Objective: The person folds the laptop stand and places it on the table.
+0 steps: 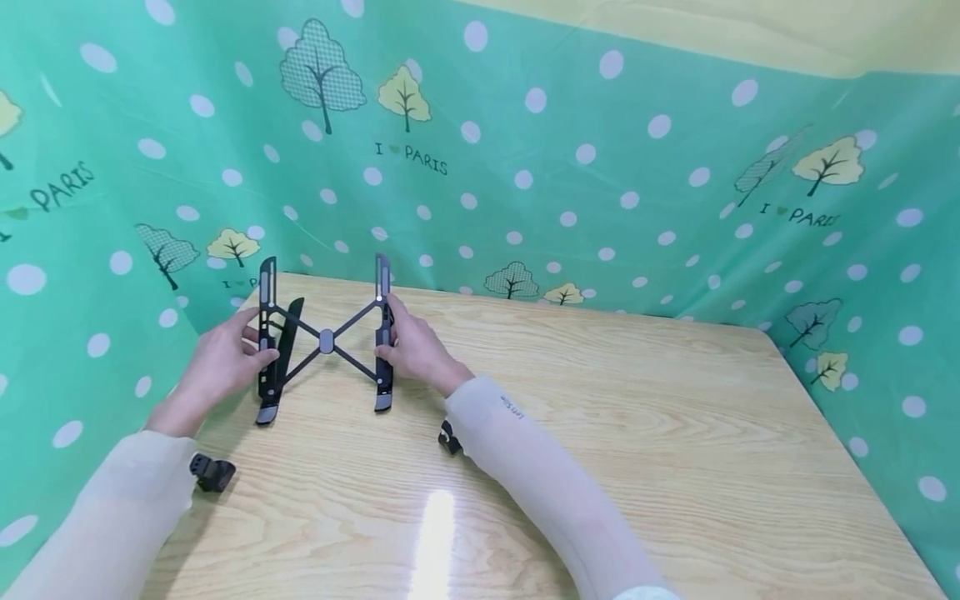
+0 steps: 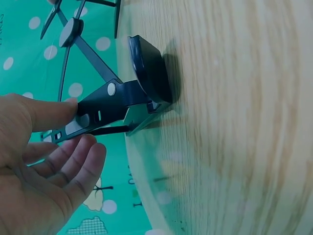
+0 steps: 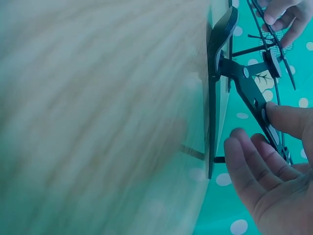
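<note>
A black folding laptop stand (image 1: pixel 326 341) stands unfolded at the back left of the table, its two side arms joined by an X of thin bars with a grey hub. My left hand (image 1: pixel 225 358) grips the left side arm, thumb on the near face and fingers behind. The right hand (image 1: pixel 420 346) holds the right side arm in the same manner. In the left wrist view, the thumb of the left hand (image 2: pixel 49 147) presses on the arm near a grey pad. From the right wrist, the right hand (image 3: pixel 279 171) shows its thumb on the sloping arm, above the base leg (image 3: pixel 212 122).
The wood-grain table (image 1: pixel 637 433) extends to the right and front. A green dotted cloth (image 1: pixel 600 192) hangs behind it and along both sides. Small black wrist cameras (image 1: pixel 213 472) sit by the cuffs of the light sleeves.
</note>
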The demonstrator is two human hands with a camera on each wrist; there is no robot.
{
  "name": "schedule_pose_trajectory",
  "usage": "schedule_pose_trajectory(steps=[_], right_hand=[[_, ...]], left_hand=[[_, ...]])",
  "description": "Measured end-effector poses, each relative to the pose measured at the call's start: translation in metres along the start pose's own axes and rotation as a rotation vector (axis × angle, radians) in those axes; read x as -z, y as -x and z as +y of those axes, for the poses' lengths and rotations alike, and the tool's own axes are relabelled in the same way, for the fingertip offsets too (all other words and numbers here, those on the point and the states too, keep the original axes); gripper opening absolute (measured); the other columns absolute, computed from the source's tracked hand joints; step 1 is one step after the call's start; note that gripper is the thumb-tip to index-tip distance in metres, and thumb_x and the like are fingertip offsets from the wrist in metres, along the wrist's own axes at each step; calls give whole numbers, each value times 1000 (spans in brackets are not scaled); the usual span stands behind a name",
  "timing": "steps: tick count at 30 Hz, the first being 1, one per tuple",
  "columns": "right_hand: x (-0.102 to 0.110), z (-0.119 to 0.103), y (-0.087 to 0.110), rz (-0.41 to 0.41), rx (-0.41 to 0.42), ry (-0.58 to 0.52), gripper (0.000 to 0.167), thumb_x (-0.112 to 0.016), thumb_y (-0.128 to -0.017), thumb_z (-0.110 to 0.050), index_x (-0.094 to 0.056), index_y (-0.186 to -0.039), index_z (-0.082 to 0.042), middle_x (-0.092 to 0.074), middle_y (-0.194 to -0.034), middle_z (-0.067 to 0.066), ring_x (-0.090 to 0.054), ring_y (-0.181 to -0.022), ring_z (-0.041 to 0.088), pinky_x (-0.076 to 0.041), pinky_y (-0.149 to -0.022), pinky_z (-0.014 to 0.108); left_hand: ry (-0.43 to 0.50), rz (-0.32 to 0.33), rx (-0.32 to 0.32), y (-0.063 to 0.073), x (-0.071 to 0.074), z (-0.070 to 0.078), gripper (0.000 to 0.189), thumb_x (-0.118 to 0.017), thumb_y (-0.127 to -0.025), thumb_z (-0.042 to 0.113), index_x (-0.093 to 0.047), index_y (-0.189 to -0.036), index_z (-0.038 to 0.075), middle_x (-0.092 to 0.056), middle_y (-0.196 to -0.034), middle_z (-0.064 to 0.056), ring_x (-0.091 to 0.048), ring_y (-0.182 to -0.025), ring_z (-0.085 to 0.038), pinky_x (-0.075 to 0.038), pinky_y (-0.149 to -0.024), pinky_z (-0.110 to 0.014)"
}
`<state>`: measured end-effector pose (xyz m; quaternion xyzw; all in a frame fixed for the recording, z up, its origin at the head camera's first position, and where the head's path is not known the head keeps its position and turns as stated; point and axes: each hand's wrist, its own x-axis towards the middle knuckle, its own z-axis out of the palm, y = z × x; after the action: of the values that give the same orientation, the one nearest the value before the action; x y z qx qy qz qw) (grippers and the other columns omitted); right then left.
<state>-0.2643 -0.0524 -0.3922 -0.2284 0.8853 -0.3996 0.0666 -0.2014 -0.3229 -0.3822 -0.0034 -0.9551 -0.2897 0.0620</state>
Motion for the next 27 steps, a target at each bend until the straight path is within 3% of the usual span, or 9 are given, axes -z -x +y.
schedule_pose_trajectory(steps=[15, 27], right_hand=[[-5, -4, -1, 4, -16, -47, 91, -69, -87, -10, -8, -154, -23, -59, -76, 4, -58, -62, 13, -50, -56, 23], [1, 2, 6, -8, -26, -94, 92, -68, -87, -8, -8, -154, -22, -59, -74, 5, -58, -60, 15, -51, -53, 25]], left_hand=[[11, -6, -6, 2, 4, -1, 78, -68, -88, 13, -20, -147, -8, -54, -111, -33, -58, -97, -47, -50, -74, -54], [32, -6, -14, -1, -3, 4, 81, -68, -86, 8, -19, -148, -7, -55, -107, -32, -59, -95, -45, -53, -72, -50]])
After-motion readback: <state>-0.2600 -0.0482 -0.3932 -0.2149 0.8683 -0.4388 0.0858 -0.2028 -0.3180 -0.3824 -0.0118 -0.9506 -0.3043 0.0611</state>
